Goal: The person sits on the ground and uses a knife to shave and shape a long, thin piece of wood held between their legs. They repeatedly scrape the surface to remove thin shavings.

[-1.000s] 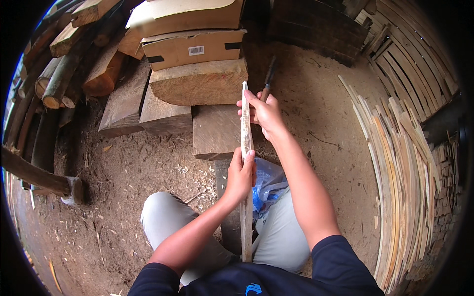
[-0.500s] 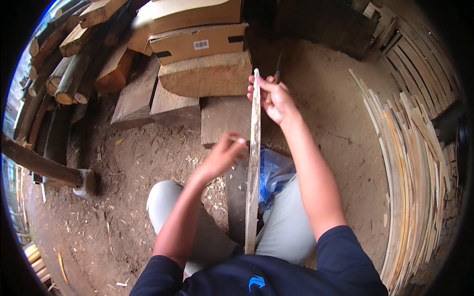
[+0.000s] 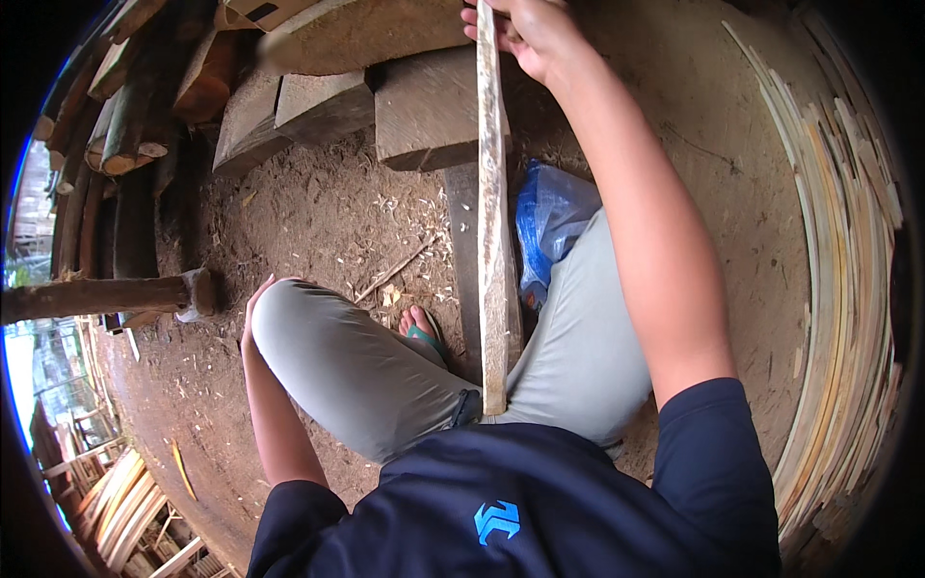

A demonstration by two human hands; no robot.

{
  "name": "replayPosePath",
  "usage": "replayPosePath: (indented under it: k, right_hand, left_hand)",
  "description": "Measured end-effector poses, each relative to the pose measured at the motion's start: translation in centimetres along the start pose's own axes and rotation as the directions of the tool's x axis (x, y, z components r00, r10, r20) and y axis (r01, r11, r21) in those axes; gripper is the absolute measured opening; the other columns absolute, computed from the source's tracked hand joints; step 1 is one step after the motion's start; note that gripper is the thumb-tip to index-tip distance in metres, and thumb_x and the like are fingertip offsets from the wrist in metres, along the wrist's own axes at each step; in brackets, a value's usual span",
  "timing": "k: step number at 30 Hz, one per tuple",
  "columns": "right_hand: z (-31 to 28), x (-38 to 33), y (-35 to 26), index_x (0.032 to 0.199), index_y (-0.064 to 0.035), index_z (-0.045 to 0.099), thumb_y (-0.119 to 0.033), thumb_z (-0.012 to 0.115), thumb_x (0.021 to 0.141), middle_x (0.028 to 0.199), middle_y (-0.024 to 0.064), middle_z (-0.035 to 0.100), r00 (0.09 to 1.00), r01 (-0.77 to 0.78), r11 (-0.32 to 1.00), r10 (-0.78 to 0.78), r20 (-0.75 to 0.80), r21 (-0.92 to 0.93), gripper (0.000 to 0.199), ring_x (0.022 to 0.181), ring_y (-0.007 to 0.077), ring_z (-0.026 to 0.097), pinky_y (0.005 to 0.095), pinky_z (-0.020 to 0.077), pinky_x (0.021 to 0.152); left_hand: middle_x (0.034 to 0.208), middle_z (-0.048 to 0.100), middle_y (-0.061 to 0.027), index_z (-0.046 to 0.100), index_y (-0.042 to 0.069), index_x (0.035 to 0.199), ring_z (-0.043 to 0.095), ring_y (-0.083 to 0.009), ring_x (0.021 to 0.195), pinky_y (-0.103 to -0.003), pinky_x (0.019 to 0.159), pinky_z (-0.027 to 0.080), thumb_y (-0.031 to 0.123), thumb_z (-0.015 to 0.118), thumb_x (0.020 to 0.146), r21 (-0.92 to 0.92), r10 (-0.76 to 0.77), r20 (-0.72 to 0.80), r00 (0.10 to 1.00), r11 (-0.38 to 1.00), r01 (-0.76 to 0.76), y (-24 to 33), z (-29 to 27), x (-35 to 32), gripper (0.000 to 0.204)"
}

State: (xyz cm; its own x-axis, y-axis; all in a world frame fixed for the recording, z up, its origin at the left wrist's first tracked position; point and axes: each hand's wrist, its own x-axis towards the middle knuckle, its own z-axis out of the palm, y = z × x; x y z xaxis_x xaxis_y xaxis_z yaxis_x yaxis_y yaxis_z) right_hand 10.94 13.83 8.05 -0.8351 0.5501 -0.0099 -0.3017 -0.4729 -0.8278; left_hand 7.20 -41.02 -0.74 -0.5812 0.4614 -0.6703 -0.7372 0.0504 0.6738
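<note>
A long, narrow wooden strip [image 3: 492,241], pale with dark patches of bark, runs from my lap away from me between my legs. My right hand [image 3: 530,37] grips its far end at the top edge of the view, with the fingertips partly cut off there. Beside the outer side of my left knee is my left hand [image 3: 257,297]. The knee hides most of it, so its fingers cannot be read. Below the strip lies a dark plank [image 3: 466,260], and a blue and clear plastic bag [image 3: 551,222] sits to the right of it.
Thick wooden blocks [image 3: 429,111] lie ahead, with stacked logs [image 3: 125,140] at far left. A wooden post [image 3: 96,297] juts in from the left. Long wood strips [image 3: 848,289] are piled at right. Shavings litter the dirt floor [image 3: 318,207] near my sandalled foot [image 3: 420,328].
My left hand has left the strip's side and dropped to my left knee. My right hand still holds the strip's far end. The view has tipped down toward my lap.
</note>
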Motion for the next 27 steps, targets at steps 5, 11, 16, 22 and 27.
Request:
replayPosePath:
  k: [5, 11, 16, 22, 27]
  right_hand:
    - [0.0, 0.1, -0.9, 0.088, 0.0027, 0.064, -0.006, 0.062, 0.093, 0.078, 0.0139, 0.069, 0.995, -0.041, 0.994, 0.031, -0.097, -0.098, 0.01, 0.062, 0.0222, 0.069, 0.0343, 0.0591, 0.053]
    - [0.8, 0.2, -0.6, 0.085, 0.0006, 0.062, -0.008, 0.05, 0.094, 0.07, 0.0095, 0.066, 0.972, -0.027, 0.991, -0.004, -0.234, -0.129, 0.018, 0.054, 0.0189, 0.066, 0.0332, 0.0547, 0.044]
    - [-0.8, 0.0, -1.3, 0.085, -0.0017, 0.061, -0.009, 0.054, 0.094, 0.069, 0.0079, 0.064, 0.966, -0.034, 0.984, -0.013, -0.26, -0.174, 0.013, 0.052, 0.0187, 0.064, 0.0334, 0.052, 0.041]
    - [0.5, -1.0, -0.6, 0.084, -0.0033, 0.059, -0.012, 0.061, 0.095, 0.069, 0.0072, 0.063, 0.972, -0.044, 0.984, 0.002, -0.237, -0.172, 0.014, 0.049, 0.0168, 0.062, 0.0323, 0.05, 0.037]
    - [-3.3, 0.6, -0.8, 0.11, 0.0071, 0.057, -0.005, 0.061, 0.094, 0.092, 0.0137, 0.071, 0.974, -0.041, 0.967, -0.018, -0.225, -0.253, 0.021, 0.072, 0.0231, 0.072, 0.0372, 0.0629, 0.06]
  left_hand:
    - [0.09, 0.074, -0.0139, 0.07, 0.001, 0.094, 0.07, -0.03, 0.081, -0.04, 0.077, 0.057, 0.037, 0.052, 0.102, -0.157, -0.05, -0.151, 0.987, 0.987, 0.026, -1.2, 3.7, -0.1, 0.041]
    - [0.066, 0.069, -0.0044, 0.069, 0.011, 0.071, 0.062, -0.0199, 0.053, -0.033, 0.051, 0.05, 0.032, 0.062, 0.098, -0.192, -0.169, -0.033, 0.985, 0.968, 0.16, 0.7, -6.1, 0.2, 0.035]
    - [0.076, 0.072, -0.0094, 0.07, 0.004, 0.082, 0.065, -0.0233, 0.065, -0.035, 0.065, 0.052, 0.04, 0.055, 0.097, 0.106, -0.056, -0.146, 0.988, 0.992, 0.072, 1.9, 3.5, -4.8, 0.042]
    - [0.086, 0.072, -0.0184, 0.07, -0.005, 0.089, 0.069, -0.0335, 0.087, -0.044, 0.092, 0.053, 0.049, 0.047, 0.095, 0.276, 0.116, -0.105, 0.988, 0.958, -0.083, 2.1, 11.2, -14.6, 0.059]
    - [0.079, 0.068, -0.0185, 0.068, -0.004, 0.083, 0.067, -0.0339, 0.09, -0.05, 0.101, 0.047, 0.028, 0.043, 0.101, 0.204, 0.505, -0.087, 0.858, 0.852, -0.481, 0.6, 14.1, -15.8, 0.044]
